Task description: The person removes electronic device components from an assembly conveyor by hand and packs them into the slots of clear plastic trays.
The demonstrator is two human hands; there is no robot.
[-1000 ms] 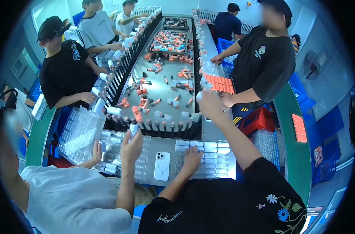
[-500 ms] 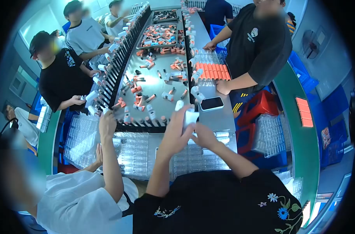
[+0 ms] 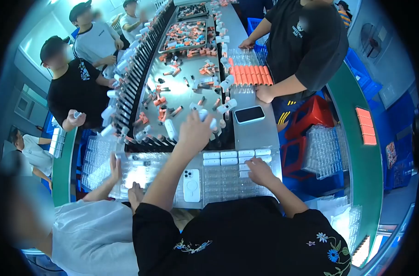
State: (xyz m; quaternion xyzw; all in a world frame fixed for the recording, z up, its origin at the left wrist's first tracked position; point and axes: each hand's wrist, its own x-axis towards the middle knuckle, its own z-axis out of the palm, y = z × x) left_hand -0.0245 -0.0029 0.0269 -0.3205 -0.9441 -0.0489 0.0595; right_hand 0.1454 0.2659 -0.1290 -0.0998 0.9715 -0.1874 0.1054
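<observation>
My left hand (image 3: 194, 132) reaches over the near edge of the rack, fingers closed around a white plastic casing (image 3: 202, 114); other white casings stand beside it on the pegs. My right hand (image 3: 261, 172) is lowered over the clear blister tray (image 3: 221, 186), its fingers curled at a white casing (image 3: 244, 167). Other white casings (image 3: 228, 161) lie in rows in the tray's far compartments. One tall white casing (image 3: 171, 130) leans on the rack left of my left hand.
A white phone (image 3: 191, 185) lies left of the tray; a black-screened phone (image 3: 249, 114) lies on the right ledge. Orange tubes (image 3: 250, 75) sit in another tray. Loose orange parts (image 3: 163, 110) cover the metal table (image 3: 191, 94). A neighbour's hands (image 3: 115, 168) work at my left.
My hands were together around a white casing and have parted. My left hand moved to the rack, my right hand down to the tray. The neighbour's raised hand came down.
</observation>
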